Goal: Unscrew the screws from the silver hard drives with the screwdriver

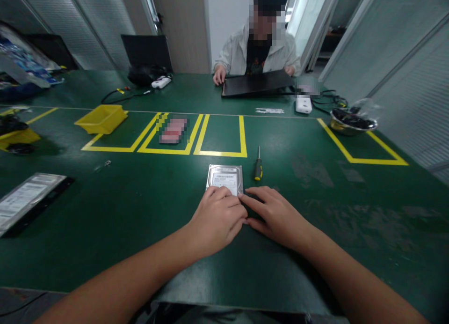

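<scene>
Nearest the camera, the left hand [220, 218] lies curled over the near part of the drive [224, 176], whose labelled face is up on the green worktop [157, 211], though whether its fingers grip the drive cannot be told. Directly to its right, the right hand [275, 214], fingers slightly spread and thumb close to the left hand, has a fingertip at the drive's near right corner, its hold likewise not determinable. Beyond the right hand, the screwdriver [258, 167] lies apart from the drive, its shaft directed away from the camera.
</scene>
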### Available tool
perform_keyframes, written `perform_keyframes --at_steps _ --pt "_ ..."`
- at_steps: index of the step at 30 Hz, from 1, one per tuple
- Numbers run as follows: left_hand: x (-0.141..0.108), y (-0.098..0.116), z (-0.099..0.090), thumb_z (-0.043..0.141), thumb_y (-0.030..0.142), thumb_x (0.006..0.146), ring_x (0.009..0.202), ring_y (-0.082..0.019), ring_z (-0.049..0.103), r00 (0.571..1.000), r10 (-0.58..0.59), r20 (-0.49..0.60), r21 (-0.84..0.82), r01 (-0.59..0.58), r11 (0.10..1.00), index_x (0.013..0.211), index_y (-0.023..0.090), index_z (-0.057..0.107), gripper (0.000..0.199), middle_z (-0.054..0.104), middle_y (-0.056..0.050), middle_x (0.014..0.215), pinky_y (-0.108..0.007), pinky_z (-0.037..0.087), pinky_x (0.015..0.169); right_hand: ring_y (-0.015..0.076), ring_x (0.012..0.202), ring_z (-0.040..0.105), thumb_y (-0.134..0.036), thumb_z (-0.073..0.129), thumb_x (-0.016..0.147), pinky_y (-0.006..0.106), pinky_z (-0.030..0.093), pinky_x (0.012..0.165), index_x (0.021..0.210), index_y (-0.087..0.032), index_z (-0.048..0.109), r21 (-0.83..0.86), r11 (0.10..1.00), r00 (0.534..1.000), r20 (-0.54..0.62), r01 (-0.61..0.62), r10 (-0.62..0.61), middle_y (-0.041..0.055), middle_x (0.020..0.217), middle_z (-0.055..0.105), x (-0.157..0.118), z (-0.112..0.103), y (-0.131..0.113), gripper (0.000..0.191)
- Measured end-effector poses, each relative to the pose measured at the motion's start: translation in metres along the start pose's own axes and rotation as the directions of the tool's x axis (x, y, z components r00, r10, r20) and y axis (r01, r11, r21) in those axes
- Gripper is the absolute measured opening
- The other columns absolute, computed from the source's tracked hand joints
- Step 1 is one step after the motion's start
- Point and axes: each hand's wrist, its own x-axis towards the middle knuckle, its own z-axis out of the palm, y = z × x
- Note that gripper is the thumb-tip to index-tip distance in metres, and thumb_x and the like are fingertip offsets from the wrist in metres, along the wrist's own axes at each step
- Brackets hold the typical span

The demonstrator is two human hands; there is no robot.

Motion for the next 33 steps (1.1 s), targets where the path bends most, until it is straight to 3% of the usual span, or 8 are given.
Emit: perform_keyframes --at_steps 7,15,23,28,33 --pt "0.0 0.002 0.0 0.061 0.025 0.088 0.089 -0.023 0.051 0.997 -0.082 0.003 -0.063 0.082 0.995 0.082 0.023 0.068 0.01 0.07 -0.001 0.084 -0.041 0.032 0.08 0.0296 0.11 0.054 -0.036 0.056 0.093 0.048 0.048 0.093 0.134 -0.017 0.053 0.005 1.0 1.0 0.012 -0.008 0.008 0.0148 0.128 0.057 -0.001 -0.001 -0.001 0.046" --pt "-0.003 0.0 0.001 0.059 0.026 0.09 0.092 -0.024 0.051 0.999 -0.036 -0.023 -0.013 0.036 0.999 0.084 0.024 0.071 0.013 0.069 -0.002 0.084 -0.043 0.032 0.083 0.0292 0.109 0.054 -0.037 0.056 0.094 0.047 0.048 0.093 0.134 -0.016 0.053 0.012 1.0 1.0 0.007 -0.001 0.001 0.015 0.127 0.057 0.0 -0.002 -0.001 0.045" --pt "-0.003 -0.001 0.003 0.062 0.027 0.088 0.093 -0.024 0.051 0.995 -0.089 -0.037 -0.057 0.087 0.995 0.087 0.025 0.072 0.01 0.07 -0.001 0.088 -0.043 0.032 0.084 0.0293 0.111 0.053 -0.035 0.058 0.092 0.048 0.047 0.093 0.134 -0.016 0.053 0.021 1.0 1.0 0.001 0.002 -0.002 0.0155 0.127 0.057 0.0 -0.002 -0.001 0.046" --pt "-0.004 -0.001 0.002 0.061 0.03 0.09 0.095 -0.024 0.051 0.995 -0.086 -0.04 -0.04 0.084 0.996 0.089 0.026 0.072 0.012 0.07 0.0 0.087 -0.044 0.031 0.085 0.0284 0.113 0.051 -0.024 0.056 0.089 0.047 0.045 0.096 0.135 -0.019 0.052 0.061 0.998 0.999 0.041 0.032 -0.035 0.0132 0.13 0.054 -0.002 -0.012 0.003 0.047" --pt "-0.004 -0.001 0.001 0.061 0.03 0.09 0.094 -0.024 0.051 0.997 -0.076 -0.033 -0.024 0.076 0.997 0.089 0.027 0.072 0.012 0.069 0.0 0.085 -0.044 0.031 0.085 0.0277 0.109 0.052 -0.015 0.052 0.087 0.045 0.046 0.095 0.129 -0.013 0.058 -0.025 0.998 0.996 -0.066 -0.063 0.061 0.015 0.123 0.056 0.0 -0.01 0.016 0.042"
